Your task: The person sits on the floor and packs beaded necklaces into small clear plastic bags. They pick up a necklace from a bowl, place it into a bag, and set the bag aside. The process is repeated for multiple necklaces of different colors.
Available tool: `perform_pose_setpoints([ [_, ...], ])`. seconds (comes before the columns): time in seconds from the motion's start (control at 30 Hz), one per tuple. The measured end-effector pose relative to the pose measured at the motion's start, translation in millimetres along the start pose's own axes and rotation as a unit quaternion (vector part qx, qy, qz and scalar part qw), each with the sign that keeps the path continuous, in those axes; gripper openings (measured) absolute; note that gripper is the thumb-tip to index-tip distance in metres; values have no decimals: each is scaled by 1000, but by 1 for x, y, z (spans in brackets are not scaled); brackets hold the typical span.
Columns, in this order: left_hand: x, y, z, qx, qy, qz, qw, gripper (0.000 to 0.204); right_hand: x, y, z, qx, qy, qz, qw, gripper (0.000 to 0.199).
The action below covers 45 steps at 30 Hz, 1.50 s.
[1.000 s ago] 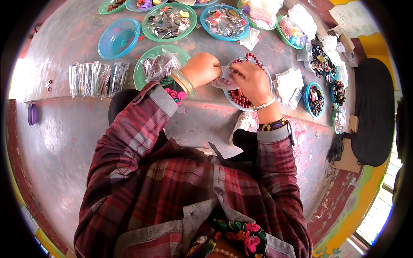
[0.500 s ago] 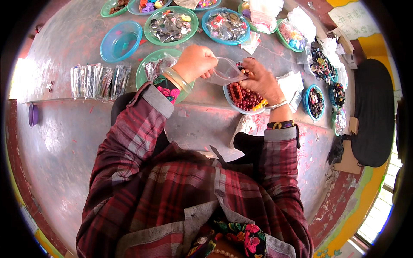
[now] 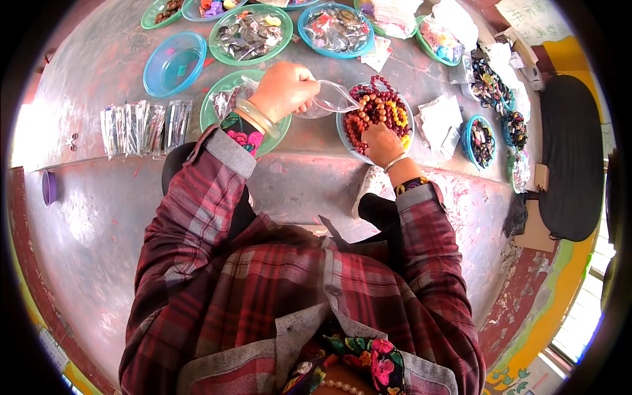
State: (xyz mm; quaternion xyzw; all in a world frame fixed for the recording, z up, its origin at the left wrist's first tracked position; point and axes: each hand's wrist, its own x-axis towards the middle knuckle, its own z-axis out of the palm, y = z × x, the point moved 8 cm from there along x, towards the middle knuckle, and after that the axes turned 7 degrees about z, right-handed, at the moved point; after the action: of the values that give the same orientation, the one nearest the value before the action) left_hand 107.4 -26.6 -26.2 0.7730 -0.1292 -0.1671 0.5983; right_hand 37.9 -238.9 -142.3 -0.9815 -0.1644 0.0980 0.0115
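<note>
Left grip [image 3: 284,91] on bag [image 3: 336,99], right [image 3: 385,143] at beads [image 3: 376,110]

Room to pass btwn near green bowl [image 3: 207,117] & bead bowl [image 3: 340,133] — but clr bag [image 3: 334,99] spans far part.

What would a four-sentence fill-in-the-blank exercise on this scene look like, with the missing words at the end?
1. The left hand has a clear bag in its grip, to the ____ of the beads.
2. The right hand is at the beads, which are mostly reddish with some bright ____ ones.
3. The small cup at the far left is coloured ____.
4. The bowl just right of the packets is coloured ____.

Missing words: left; yellow; purple; green.
</note>
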Motion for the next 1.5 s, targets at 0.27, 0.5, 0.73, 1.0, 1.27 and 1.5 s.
perform_pose_setpoints([
  [0.27,1,-2,1,1,2,11,1000,21,-4,-8,5,8,5,6,1000,13],
  [0.5,2,-6,4,35,-2,14,999,21,0,42,-30,235,-26,112,965,18],
  [0.73,5,-12,18,50,-26,1,998,21,-26,50,-121,541,46,144,827,19],
  [1.0,8,-15,36,131,-44,69,988,19,-37,17,-180,616,133,99,770,20],
  [1.27,3,-6,49,163,-66,84,981,20,-16,-24,-163,528,135,60,836,18],
  [1.5,1,11,45,153,-10,233,960,19,-6,-36,-157,377,212,8,902,18],
])
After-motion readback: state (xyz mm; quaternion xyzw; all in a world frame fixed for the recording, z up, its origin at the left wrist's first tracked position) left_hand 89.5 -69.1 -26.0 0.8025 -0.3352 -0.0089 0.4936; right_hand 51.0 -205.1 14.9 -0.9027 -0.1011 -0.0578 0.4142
